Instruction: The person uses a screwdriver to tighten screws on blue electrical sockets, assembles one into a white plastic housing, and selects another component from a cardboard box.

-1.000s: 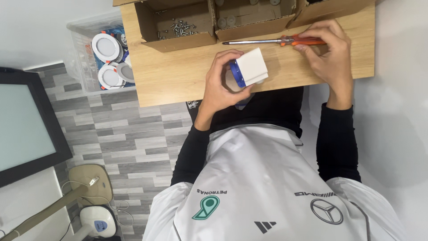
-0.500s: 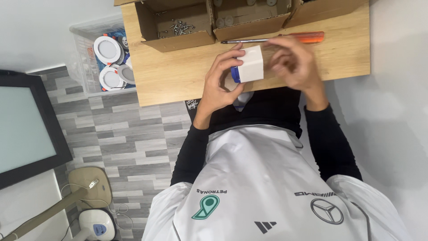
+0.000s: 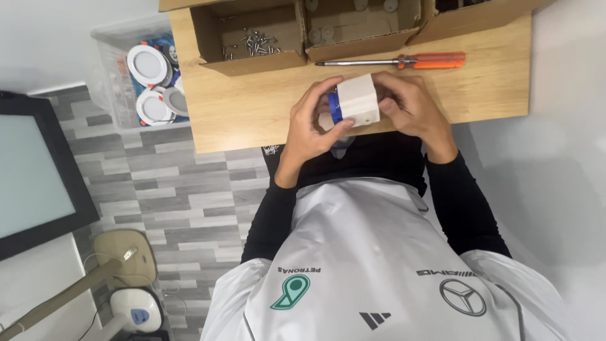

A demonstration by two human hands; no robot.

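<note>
I judge this a fitting step: left hand [image 3: 310,123] and right hand [image 3: 409,107] both grip the white block [image 3: 357,101], seemingly blue-banded, just below the screwdriver [image 3: 404,61], requiring the tool next.

A small home workshop or assembly bench: a light wooden worktable [image 3: 252,113] carries open brown cardboard boxes, one at the far left holding loose metal screws [image 3: 252,43], another at the far centre [image 3: 360,25] holding small round parts, with an orange-handled screwdriver [image 3: 394,61] lying just beside them. Left of the table, a clear plastic bin [image 3: 117,76] is stacked with round white light fittings [image 3: 146,65]. Grey wood-look plank flooring [image 3: 170,196] and a dark-framed screen [image 3: 38,177] at near left complete the scene
</note>
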